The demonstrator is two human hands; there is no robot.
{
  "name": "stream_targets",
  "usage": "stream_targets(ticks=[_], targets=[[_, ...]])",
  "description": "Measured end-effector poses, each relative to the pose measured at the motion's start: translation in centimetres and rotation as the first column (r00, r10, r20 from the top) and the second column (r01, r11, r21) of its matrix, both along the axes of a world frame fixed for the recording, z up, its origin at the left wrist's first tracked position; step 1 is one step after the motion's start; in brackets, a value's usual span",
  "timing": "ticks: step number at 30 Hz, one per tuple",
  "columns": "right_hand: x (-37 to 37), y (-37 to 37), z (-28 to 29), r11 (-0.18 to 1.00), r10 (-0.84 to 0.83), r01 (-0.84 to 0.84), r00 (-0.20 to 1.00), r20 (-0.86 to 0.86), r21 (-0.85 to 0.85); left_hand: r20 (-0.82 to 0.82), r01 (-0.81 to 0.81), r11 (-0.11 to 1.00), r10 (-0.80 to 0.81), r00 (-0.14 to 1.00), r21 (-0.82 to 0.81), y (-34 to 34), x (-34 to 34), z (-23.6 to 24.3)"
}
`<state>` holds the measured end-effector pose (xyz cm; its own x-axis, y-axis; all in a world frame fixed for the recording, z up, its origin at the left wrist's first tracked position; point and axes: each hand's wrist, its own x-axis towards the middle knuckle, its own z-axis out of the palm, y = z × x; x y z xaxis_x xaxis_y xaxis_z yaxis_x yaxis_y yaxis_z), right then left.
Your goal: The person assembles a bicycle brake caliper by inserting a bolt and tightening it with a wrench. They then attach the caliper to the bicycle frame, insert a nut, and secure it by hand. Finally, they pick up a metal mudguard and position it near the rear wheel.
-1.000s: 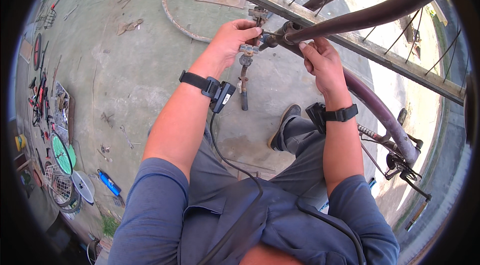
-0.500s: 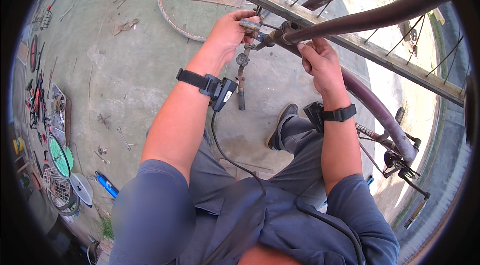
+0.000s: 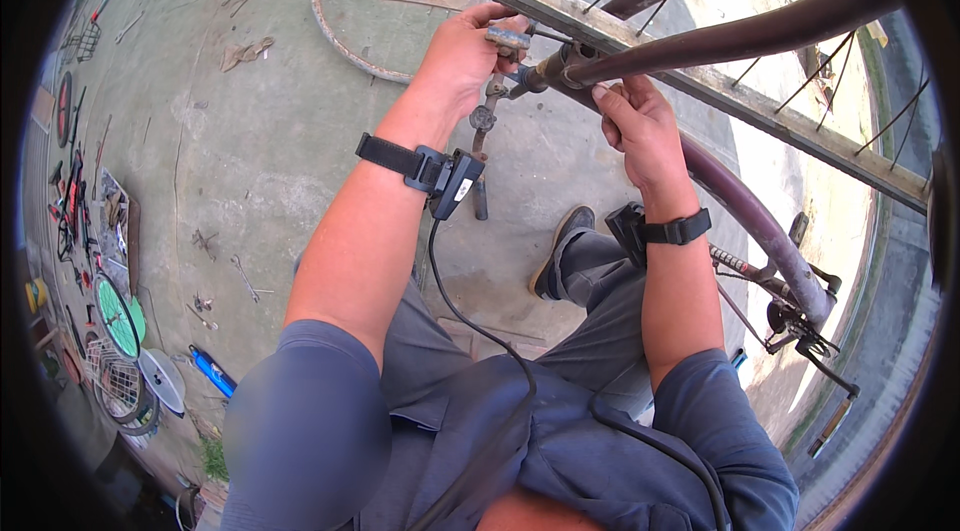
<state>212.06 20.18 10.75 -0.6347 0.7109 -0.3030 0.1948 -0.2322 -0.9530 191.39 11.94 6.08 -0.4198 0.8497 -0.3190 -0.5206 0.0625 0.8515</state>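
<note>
My left hand (image 3: 468, 51) grips a worn grey metal fitting (image 3: 507, 37) on a rusty handlebar assembly, whose lower tube (image 3: 481, 186) hangs down; a thin rod runs from it toward the bicycle's fork joint. My right hand (image 3: 640, 126) is closed at that joint (image 3: 578, 62), thumb pressed against it and fingers partly hidden behind the tubing. Dark maroon fork blades (image 3: 750, 31) cross a rim (image 3: 700, 88) with spokes, and the maroon frame (image 3: 750, 201) curves down to a crankset (image 3: 790, 331) at the right. Strapped black devices sit on both my wrists.
On the concrete floor (image 3: 230, 231) lie a curved rusty bar (image 3: 352, 53), a rag (image 3: 240, 56), wrenches (image 3: 245, 276) and a blue cylindrical object (image 3: 210, 368). Along the left edge are bike parts, a tray of metal bits, a green wheel (image 3: 118, 316) and a wire basket (image 3: 110, 371).
My left hand has moved upward, and the grey fitting in it has risen and turned, with the top of the handlebar assembly shifting up. My right hand has stayed nearly in place.
</note>
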Motion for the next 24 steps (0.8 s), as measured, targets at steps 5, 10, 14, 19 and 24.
stream_targets(ticks=[5,10,14,19,24], targets=[[-0.18,0.04,0.01,1.000,-0.003,0.003,1.000,0.006,-0.005,0.010,-0.061,0.998,0.060,0.998,0.025,0.37,0.19,-0.22],[-0.15,0.13,0.10,1.000,-0.003,0.003,1.000,0.007,-0.006,0.025,-0.057,0.997,0.056,0.998,0.059,0.36,0.23,-0.28],[-0.13,0.15,0.21,1.000,-0.002,0.002,1.000,0.004,-0.002,0.012,-0.050,0.998,0.049,0.999,0.047,0.32,0.20,-0.30],[-0.12,0.15,0.29,1.000,0.004,-0.004,1.000,0.003,-0.010,0.021,-0.032,0.998,0.031,0.999,0.045,0.27,0.11,-0.37],[-0.05,0.12,0.31,1.000,0.005,-0.005,1.000,0.002,-0.019,0.032,-0.038,0.997,0.035,0.999,0.064,0.22,0.20,-0.45]])
